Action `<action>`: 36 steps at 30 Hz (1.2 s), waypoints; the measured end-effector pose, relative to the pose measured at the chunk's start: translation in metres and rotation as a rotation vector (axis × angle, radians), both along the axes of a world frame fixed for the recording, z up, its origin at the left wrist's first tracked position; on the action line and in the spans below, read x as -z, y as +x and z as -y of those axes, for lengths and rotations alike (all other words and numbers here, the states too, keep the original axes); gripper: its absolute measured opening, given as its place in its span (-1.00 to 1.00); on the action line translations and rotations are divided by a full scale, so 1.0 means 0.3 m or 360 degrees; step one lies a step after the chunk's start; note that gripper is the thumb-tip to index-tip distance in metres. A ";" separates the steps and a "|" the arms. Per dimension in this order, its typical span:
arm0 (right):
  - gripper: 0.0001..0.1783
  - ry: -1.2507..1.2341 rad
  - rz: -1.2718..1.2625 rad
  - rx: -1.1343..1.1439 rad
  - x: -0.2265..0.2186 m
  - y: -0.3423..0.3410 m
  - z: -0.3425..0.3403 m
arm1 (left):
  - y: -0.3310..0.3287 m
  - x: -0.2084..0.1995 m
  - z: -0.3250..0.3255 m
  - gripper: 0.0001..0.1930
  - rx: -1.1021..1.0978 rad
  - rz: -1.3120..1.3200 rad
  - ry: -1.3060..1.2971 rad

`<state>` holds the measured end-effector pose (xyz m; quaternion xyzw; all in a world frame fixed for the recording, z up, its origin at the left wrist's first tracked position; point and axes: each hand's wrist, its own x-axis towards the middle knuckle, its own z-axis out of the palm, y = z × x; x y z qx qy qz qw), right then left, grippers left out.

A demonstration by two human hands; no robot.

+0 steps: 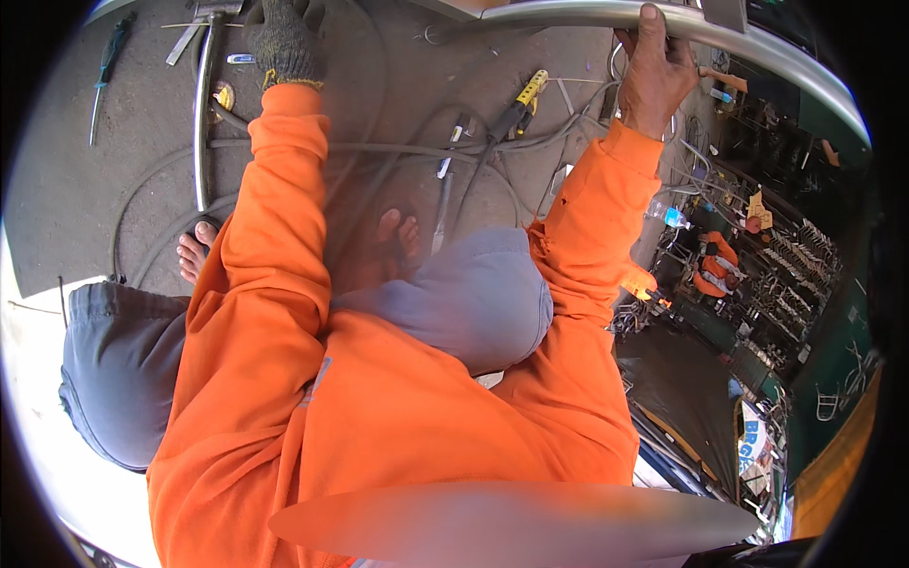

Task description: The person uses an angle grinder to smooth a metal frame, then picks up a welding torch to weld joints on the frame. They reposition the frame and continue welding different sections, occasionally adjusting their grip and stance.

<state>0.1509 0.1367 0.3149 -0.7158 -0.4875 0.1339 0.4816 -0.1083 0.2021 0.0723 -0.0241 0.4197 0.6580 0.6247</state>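
Cables (379, 148) snake over the grey, scuffed floor (76, 204), a teal-handled screwdriver (113, 52) lying to the left; off to the right, a co-worker in orange (717, 267) sits among piled metal parts (791, 275). Along the upper right edge runs the tube (786, 57), smooth, silvery, bowed in this view. The bare right hand (655, 78) grips it, thumb over the top, fingers mostly hidden behind. The gloved left hand (286, 43) is cut off above; I can't tell how closed it is or whether it holds anything.
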 end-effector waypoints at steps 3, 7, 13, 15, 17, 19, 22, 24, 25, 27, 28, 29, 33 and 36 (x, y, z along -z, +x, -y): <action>-0.52 0.0407 -0.0224 -0.0098 0.074 0.011 -0.013 | -0.004 0.016 -0.070 -0.60 0.0227 0.0265 0.0328; -0.57 0.0431 -0.0267 -0.0172 0.127 0.013 -0.011 | 0.000 -0.030 -0.083 -0.43 0.0667 -0.1815 0.0525; -0.57 0.0367 -0.0155 -0.0094 0.122 -0.003 -0.001 | 0.048 -0.159 -0.108 -0.15 0.0897 -0.1154 -0.0285; -0.20 0.0351 -0.0126 -0.0085 0.125 0.003 -0.002 | 0.043 -0.176 -0.105 -0.12 0.0993 -0.1152 -0.0336; -0.25 0.0345 -0.0113 -0.0087 0.128 0.013 -0.004 | 0.038 -0.180 -0.100 -0.11 0.0957 -0.1311 -0.0337; -0.29 0.0363 -0.0112 -0.0108 0.130 0.021 -0.007 | 0.037 -0.180 -0.099 -0.09 0.0922 -0.1390 -0.0329; -0.37 0.0345 -0.0121 -0.0119 0.126 0.024 -0.010 | 0.037 -0.187 -0.097 -0.07 0.0979 -0.1353 -0.0337; -0.42 0.0324 -0.0139 -0.0164 0.120 0.021 -0.009 | 0.024 -0.197 -0.096 -0.06 0.1065 -0.1314 -0.0320; -0.44 0.0307 -0.0122 -0.0166 0.116 0.019 -0.007 | 0.019 -0.205 -0.095 -0.06 0.1104 -0.1319 -0.0360; -0.44 0.0296 -0.0106 -0.0149 0.112 0.014 -0.010 | 0.008 -0.218 -0.090 -0.05 0.1209 -0.1333 -0.0429; -0.44 0.0299 -0.0119 -0.0167 0.111 0.011 -0.011 | 0.002 -0.223 -0.088 -0.05 0.1240 -0.1286 -0.0400; -0.47 0.0299 -0.0111 -0.0154 0.110 0.007 -0.011 | -0.003 -0.226 -0.087 -0.05 0.1271 -0.1248 -0.0363; -0.51 0.0327 -0.0136 -0.0135 0.111 -0.006 -0.012 | 0.011 -0.229 -0.111 -0.04 0.1276 -0.1445 -0.0615; -0.49 0.0324 -0.0137 -0.0143 0.112 -0.007 -0.009 | 0.018 -0.226 -0.109 -0.04 0.1266 -0.1360 -0.0504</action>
